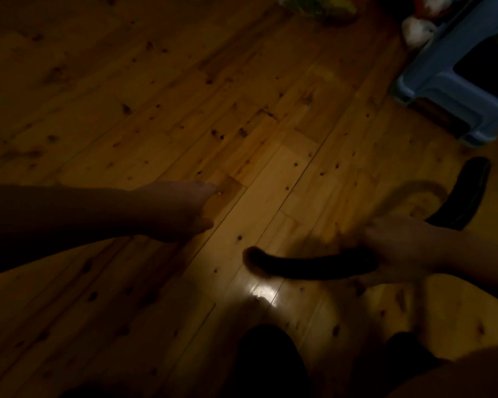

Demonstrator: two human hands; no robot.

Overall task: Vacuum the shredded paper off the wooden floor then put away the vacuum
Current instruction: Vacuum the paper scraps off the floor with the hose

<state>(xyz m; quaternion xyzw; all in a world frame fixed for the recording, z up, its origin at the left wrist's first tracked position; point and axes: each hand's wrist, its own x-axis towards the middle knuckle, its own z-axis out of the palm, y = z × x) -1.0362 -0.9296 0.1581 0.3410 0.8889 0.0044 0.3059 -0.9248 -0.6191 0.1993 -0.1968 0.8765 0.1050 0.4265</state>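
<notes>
Vacuum hose: 1, gripped by right hand; blue stool: 1

in dim light the left hand reaches low over the wooden floor, fingers stretched toward a tiny pale speck and thumb held apart. the right hand grips a dark vacuum tube, whose end points left just above a bright glare on the boards. a dark hose curves behind that hand, near a blue stool.
</notes>
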